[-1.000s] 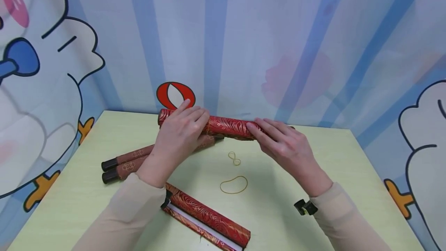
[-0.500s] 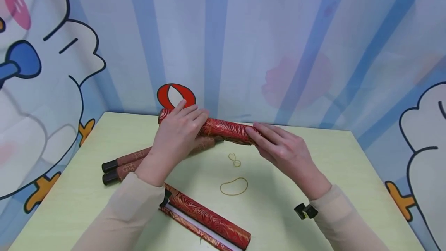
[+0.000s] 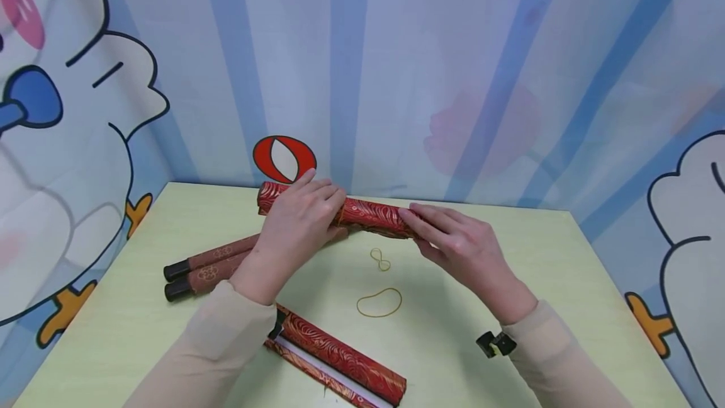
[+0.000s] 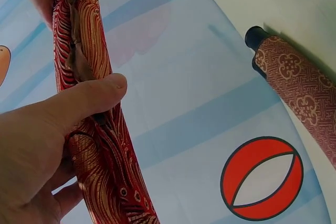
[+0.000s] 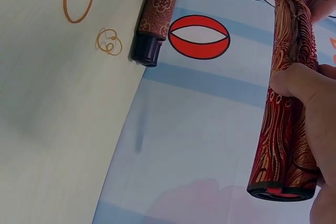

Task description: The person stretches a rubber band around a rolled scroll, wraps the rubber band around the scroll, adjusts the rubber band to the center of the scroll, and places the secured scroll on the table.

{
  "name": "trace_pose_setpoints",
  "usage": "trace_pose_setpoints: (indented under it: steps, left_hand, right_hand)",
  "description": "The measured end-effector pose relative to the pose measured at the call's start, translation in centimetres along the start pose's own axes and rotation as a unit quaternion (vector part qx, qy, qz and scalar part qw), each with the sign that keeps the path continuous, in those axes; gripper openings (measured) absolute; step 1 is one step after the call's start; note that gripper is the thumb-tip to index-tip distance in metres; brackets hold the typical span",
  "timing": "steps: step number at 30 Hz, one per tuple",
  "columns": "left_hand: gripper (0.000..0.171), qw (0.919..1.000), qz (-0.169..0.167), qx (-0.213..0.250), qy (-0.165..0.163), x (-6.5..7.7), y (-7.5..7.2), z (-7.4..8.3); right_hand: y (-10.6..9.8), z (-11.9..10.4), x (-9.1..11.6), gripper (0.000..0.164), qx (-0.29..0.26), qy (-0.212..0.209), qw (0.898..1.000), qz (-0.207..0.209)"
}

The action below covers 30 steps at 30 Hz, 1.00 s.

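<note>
Both hands hold a rolled red-and-gold brocade scroll (image 3: 374, 214) raised above the far part of the table, its right end slightly lower. My left hand (image 3: 303, 219) grips it near the left end; in the left wrist view the thumb lies across the roll, by a dark brown ribbon (image 4: 79, 64) running lengthwise. Toward the other end, my right hand (image 3: 461, 238) grips the roll with fingers over the top, and its thumb (image 5: 299, 82) presses the near side in the right wrist view. That view also shows the scroll's round, layered end (image 5: 281, 193).
Two brown patterned scrolls (image 3: 209, 274) with black end knobs lie at the left, partly behind the left arm. Nearer the front, another red scroll (image 3: 345, 354) shows a white strip. A twisted rubber band (image 3: 381, 259) and a looped one (image 3: 379, 317) lie mid-table. A printed curtain hangs behind.
The scroll has come down a little, its right end first, then its left. My left hand has lowered and shifted slightly right with it. Both hands keep their grip.
</note>
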<state>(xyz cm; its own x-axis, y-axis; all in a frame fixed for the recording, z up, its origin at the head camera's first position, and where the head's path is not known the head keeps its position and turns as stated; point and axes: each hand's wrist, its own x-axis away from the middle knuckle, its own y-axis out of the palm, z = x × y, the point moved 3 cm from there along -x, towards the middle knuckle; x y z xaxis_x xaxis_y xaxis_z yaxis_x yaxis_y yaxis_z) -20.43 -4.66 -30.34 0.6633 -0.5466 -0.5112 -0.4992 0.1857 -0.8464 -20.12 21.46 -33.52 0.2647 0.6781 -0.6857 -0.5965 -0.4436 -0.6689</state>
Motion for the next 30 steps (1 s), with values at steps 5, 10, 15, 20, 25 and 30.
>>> trace_pose_setpoints:
  steps: [5, 10, 15, 20, 25, 30]
  left_hand:
    - [0.052, 1.0000, 0.004, 0.003, 0.007, 0.0, 0.3, 0.5]
    - [0.055, 0.9999, 0.003, 0.004, 0.013, -0.1, 0.2, 0.8]
    - [0.065, 0.9999, 0.001, 0.004, -0.010, 0.4, 0.0, -0.1]
    - [0.062, 0.9997, 0.020, 0.004, -0.016, 0.6, 0.0, -0.7]
    - [0.054, 0.9997, 0.023, 0.009, 0.004, 0.4, 0.2, -0.3]
    - [0.051, 0.9993, 0.032, 0.003, 0.017, 0.2, 0.3, 0.2]
  right_hand:
    - [0.1, -0.3, -0.1, 0.061, -0.003, 0.004, 1.000, -0.012]
    - [0.1, -0.5, -0.2, 0.061, -0.006, 0.009, 1.000, -0.019]
    - [-0.1, -0.5, 0.1, 0.054, 0.004, 0.008, 1.000, -0.019]
    - [-0.2, -0.4, 0.3, 0.037, 0.019, 0.002, 1.000, 0.008]
    - [0.0, -0.4, 0.3, 0.035, 0.021, -0.003, 1.000, 0.019]
    - [-0.1, -0.5, 0.3, 0.035, 0.026, 0.000, 0.999, 0.033]
